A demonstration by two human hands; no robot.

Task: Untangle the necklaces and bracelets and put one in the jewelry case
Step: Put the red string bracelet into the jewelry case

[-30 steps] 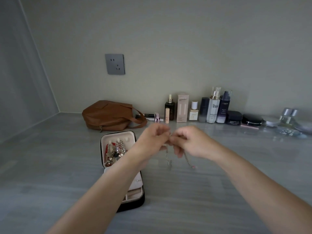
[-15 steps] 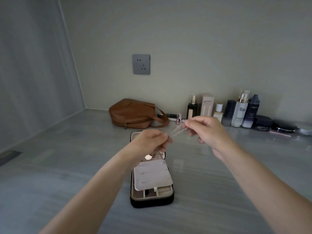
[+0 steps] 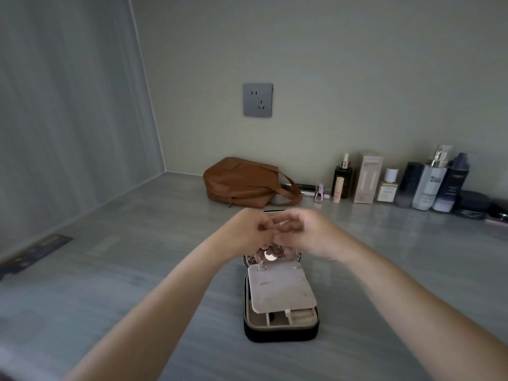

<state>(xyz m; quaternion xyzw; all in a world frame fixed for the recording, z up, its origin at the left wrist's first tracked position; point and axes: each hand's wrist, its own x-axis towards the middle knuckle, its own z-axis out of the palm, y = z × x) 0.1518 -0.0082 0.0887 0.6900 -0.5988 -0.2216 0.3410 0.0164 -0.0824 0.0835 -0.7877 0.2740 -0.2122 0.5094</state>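
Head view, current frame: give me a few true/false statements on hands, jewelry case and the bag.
1. The jewelry case lies open on the counter. True.
2. Both hands, left and right, meet above the case's far end. True.
3. The brown bag sits right of the bottles. False: it is left of the cosmetics bottles.
4. A round pendant hangs below the hands. True.
5. The right hand rests flat on the counter. False: it is raised, fingers pinched.

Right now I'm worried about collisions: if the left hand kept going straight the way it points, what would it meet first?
Most likely the right hand, already fingertip-to-fingertip with the left hand above the jewelry case; depth is unclear.
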